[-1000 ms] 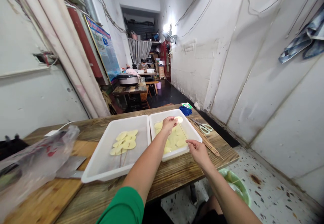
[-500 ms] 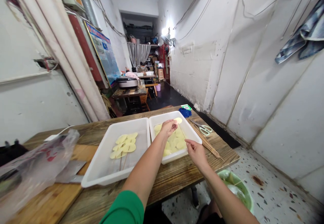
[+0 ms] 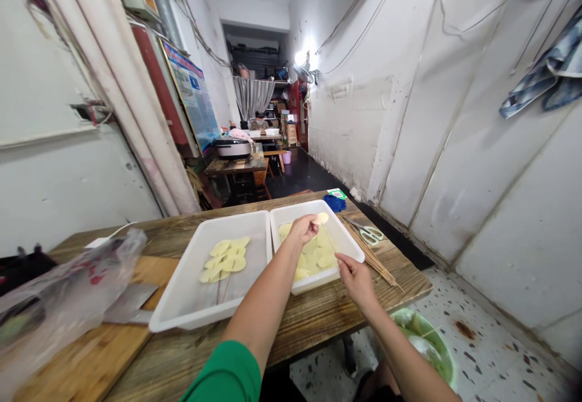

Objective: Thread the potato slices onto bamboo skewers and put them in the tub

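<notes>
My left hand pinches a pale potato slice over the right white tray, which holds several loose slices. My right hand is closed on the near end of a thin bamboo skewer whose tip meets that slice. The left white tray holds skewered potato slices laid together near its far side.
Loose bamboo skewers and white-handled scissors lie right of the trays on the wooden table. A cleaver and a plastic bag rest on a cutting board at left. A green basin sits on the floor. A person sits far back.
Both hands have kept hold of the slice and skewer over the right tray, with only slight shifts. The view has drifted a little.
</notes>
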`<state>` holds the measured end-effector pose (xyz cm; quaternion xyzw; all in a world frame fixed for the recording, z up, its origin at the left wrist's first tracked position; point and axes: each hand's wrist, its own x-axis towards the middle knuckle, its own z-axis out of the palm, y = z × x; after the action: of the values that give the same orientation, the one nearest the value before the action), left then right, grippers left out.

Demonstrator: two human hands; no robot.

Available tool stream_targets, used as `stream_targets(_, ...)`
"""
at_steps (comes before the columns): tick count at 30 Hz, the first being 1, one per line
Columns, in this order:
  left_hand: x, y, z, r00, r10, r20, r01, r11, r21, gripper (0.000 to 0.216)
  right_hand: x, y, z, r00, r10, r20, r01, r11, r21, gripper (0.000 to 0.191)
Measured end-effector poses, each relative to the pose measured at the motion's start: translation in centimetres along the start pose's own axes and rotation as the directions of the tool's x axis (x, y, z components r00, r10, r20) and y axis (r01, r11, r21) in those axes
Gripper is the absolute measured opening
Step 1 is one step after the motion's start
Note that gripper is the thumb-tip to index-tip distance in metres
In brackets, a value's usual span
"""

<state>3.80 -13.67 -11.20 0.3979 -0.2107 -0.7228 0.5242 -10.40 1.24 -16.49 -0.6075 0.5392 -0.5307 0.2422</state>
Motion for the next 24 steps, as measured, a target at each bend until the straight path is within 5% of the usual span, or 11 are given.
stream_targets(15,-0.5,0.0,0.2,0.994,-0.073,0.077,0.07,0.996,0.047,0.016,0.0,-0.8,-0.1,0.999,0.032,0.002,-0.031,0.981,-0.193,0.041)
stream_targets(24,-1.1,-0.6,0.7,0.969,0.195,0.15,-0.2,0.98,0.019,0.01,0.9,-1.2,-0.8,0.999,0.028,0.032,-0.021,0.982,-0.188,0.042)
